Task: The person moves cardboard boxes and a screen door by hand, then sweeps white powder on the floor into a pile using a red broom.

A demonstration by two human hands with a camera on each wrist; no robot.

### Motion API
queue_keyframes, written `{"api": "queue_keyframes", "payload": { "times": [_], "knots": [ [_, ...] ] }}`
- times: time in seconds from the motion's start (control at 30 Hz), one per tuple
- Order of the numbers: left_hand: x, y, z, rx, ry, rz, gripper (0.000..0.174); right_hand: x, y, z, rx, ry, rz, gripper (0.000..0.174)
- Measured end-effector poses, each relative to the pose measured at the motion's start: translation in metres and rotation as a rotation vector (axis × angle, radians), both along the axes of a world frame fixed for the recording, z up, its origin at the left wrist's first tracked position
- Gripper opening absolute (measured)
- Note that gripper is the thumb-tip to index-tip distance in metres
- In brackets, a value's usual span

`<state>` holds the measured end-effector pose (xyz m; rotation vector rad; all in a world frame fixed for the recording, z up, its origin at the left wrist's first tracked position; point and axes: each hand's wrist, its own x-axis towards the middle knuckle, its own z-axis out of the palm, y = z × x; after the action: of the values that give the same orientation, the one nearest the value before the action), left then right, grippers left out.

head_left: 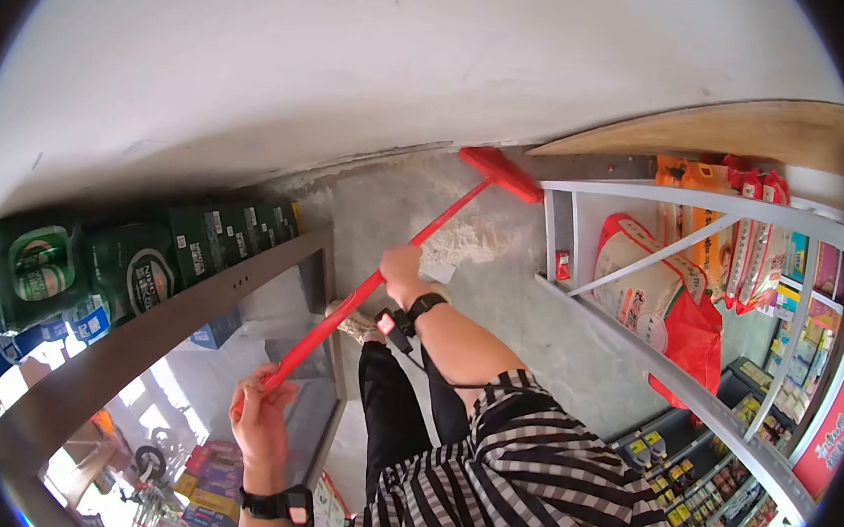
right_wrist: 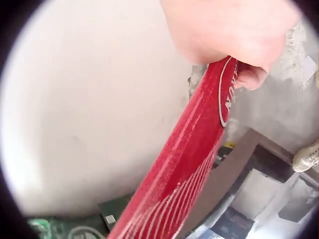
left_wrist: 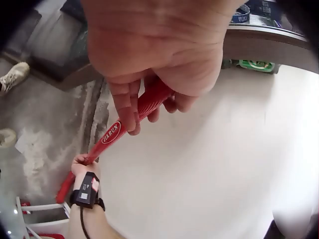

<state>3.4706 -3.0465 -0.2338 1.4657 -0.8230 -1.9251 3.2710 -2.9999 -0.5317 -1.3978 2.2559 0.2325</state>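
A red broom [head_left: 326,327] slants across the head view, its head [head_left: 500,175] down on the floor by the foot of the wall. My right hand [head_left: 402,273] grips the middle of the handle, fingers wrapped round it. At the upper end, nearer my body, my left hand [head_left: 259,417] holds the handle between thumb and fingers. Oval white lettering [left_wrist: 111,133] shows on the handle between the two hands in the left wrist view. Pale debris [head_left: 468,242] lies on the concrete just on my side of the broom head.
A glass-topped counter with a brown frame [head_left: 169,328] stands at left, with green drink packs [head_left: 134,266] behind it along the wall. To the right is a white metal rack [head_left: 632,364] holding a large red-and-white sack [head_left: 643,291]. My shoe [head_left: 358,326] is beside the counter.
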Motion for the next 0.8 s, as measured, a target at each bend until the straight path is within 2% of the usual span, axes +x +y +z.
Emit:
{"api": "queue_keyframes", "payload": {
  "times": [0.07, 0.13, 0.2, 0.23, 0.3, 0.37, 0.4, 0.43, 0.5, 0.57, 0.63, 0.67, 0.73, 0.8],
  "knots": [
    [0.006, 0.004, 0.000, -0.007, 0.008, 0.029, 0.019, 0.014, -0.005, -0.004, 0.012, -0.023, -0.104, 0.013],
    [0.012, 0.010, 0.009, 0.006, -0.154, 0.061, 0.020, 0.064, 0.002, -0.074, -0.012, 0.057, -0.184, 0.015],
    [0.025, 0.018, 0.018, -0.009, -0.147, 0.088, 0.020, 0.088, 0.009, -0.093, -0.037, 0.122, -0.270, 0.017],
    [0.032, 0.022, 0.023, -0.024, -0.135, 0.114, 0.019, 0.091, 0.006, -0.081, -0.086, -0.207, -0.361, 0.015],
    [0.043, 0.026, 0.035, -0.037, -0.156, 0.090, 0.019, 0.086, 0.002, -0.033, -0.142, -0.538, -0.452, 0.014],
    [0.048, 0.024, 0.044, -0.049, -0.167, 0.072, 0.019, 0.064, 0.008, 0.042, 0.023, -0.345, 0.112, 0.016],
    [0.050, 0.022, 0.048, -0.062, -0.123, 0.041, 0.019, 0.063, 0.010, 0.063, 0.019, -0.341, 0.113, 0.016],
    [0.052, 0.019, 0.049, -0.075, -0.078, 0.013, 0.020, 0.066, 0.014, 0.077, -0.266, -0.774, -0.716, 0.010],
    [0.054, 0.011, 0.041, -0.057, -0.077, 0.006, 0.019, 0.061, 0.019, 0.083, -0.550, -1.152, -1.570, 0.007],
    [0.038, 0.000, 0.030, -0.040, -0.072, 0.000, 0.019, 0.046, 0.020, 0.064, -0.618, -0.944, -1.871, 0.020],
    [0.005, -0.010, 0.011, -0.013, 0.018, -0.047, 0.011, 0.015, 0.025, 0.044, -0.583, -0.943, -1.794, 0.017],
    [-0.009, -0.017, 0.002, -0.008, 0.017, -0.043, 0.011, 0.014, 0.039, -0.023, -0.585, -0.794, -1.514, 0.016],
    [-0.027, -0.029, -0.015, 0.000, 0.085, -0.084, 0.012, 0.007, 0.040, -0.082, -0.568, -0.645, -1.231, 0.015],
    [-0.020, -0.038, -0.017, -0.012, 0.064, -0.055, 0.012, -0.003, 0.010, -0.046, -0.129, -0.527, -0.864, 0.014]
  ]
}}
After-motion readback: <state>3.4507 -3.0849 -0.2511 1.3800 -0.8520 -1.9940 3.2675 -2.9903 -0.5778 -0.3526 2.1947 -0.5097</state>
